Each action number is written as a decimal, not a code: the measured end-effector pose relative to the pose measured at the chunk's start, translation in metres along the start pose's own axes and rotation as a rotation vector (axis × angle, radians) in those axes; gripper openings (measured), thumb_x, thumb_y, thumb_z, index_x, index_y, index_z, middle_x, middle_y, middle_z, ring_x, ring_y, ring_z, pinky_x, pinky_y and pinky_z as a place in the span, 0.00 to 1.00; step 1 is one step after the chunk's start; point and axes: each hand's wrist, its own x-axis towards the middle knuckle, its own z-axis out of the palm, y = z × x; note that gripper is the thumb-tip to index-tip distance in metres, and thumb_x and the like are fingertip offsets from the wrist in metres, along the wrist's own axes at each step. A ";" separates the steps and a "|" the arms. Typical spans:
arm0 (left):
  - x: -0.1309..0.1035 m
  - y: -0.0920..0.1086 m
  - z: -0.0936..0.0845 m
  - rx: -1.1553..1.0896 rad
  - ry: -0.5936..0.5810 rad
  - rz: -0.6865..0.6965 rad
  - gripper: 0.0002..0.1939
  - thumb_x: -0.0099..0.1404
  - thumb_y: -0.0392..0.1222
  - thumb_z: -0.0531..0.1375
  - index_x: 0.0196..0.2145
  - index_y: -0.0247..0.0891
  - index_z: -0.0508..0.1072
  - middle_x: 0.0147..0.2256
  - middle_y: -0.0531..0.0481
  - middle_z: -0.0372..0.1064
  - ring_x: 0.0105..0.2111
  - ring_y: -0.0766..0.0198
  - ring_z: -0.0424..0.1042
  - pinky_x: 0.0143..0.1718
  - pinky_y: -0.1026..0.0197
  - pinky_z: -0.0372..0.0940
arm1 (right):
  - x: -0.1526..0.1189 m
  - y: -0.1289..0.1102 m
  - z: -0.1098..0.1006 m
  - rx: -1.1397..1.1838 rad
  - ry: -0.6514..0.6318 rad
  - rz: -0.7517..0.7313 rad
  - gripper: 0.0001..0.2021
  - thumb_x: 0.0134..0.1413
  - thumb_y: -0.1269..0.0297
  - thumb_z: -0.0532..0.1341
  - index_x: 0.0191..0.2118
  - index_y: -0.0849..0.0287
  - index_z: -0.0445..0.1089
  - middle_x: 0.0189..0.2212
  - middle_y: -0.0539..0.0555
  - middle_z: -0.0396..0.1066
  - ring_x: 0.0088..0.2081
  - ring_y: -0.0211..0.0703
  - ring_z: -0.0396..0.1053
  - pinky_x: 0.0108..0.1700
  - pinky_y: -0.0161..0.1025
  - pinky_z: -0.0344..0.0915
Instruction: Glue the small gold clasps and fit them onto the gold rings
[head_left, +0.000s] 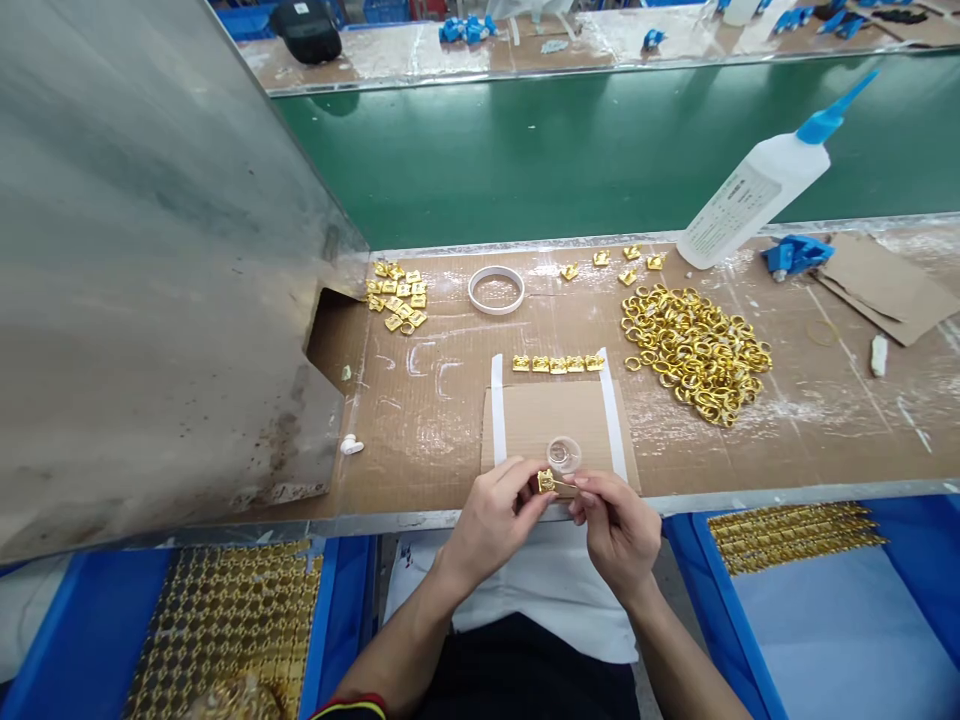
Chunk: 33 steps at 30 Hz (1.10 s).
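Observation:
Between the thumb and fingers of my left hand [491,515] is a small square gold-coloured piece [546,482]. My right hand [621,525] pinches a thin needle-like stick [564,485], its tip at or close to the gold piece. Just beyond my fingers a small clear cup [564,455] stands on a cardboard sheet [540,415] with white tape strips at its sides. A row of several similar gold pieces [557,365] lies along the sheet's far edge. What the cup holds is too small to make out.
A heap of gold rings [697,350] lies to the right, behind it a tilted white bottle [757,195]. Gold pieces [397,298] and a tape roll [496,290] lie farther back. A metal housing [165,260] blocks the left. Blue bins [349,600] flank my lap.

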 end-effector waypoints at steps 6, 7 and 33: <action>0.000 0.001 0.000 0.015 0.005 0.008 0.09 0.71 0.37 0.59 0.47 0.37 0.76 0.32 0.50 0.73 0.27 0.65 0.69 0.32 0.63 0.69 | -0.004 0.003 -0.001 0.013 -0.003 -0.002 0.13 0.68 0.75 0.57 0.47 0.52 0.75 0.39 0.55 0.79 0.24 0.36 0.73 0.22 0.33 0.72; 0.000 0.001 0.000 0.015 0.003 0.004 0.09 0.71 0.38 0.59 0.48 0.37 0.76 0.32 0.50 0.73 0.27 0.65 0.69 0.32 0.63 0.69 | -0.004 0.004 -0.001 0.016 -0.004 -0.002 0.13 0.68 0.75 0.57 0.48 0.52 0.75 0.39 0.55 0.79 0.24 0.37 0.73 0.22 0.33 0.72; 0.001 0.000 0.000 0.001 0.012 0.027 0.10 0.70 0.36 0.61 0.48 0.36 0.75 0.32 0.51 0.72 0.27 0.66 0.69 0.31 0.64 0.67 | -0.004 0.005 -0.002 0.033 0.000 -0.013 0.11 0.69 0.74 0.57 0.47 0.54 0.75 0.38 0.55 0.79 0.23 0.37 0.73 0.21 0.33 0.72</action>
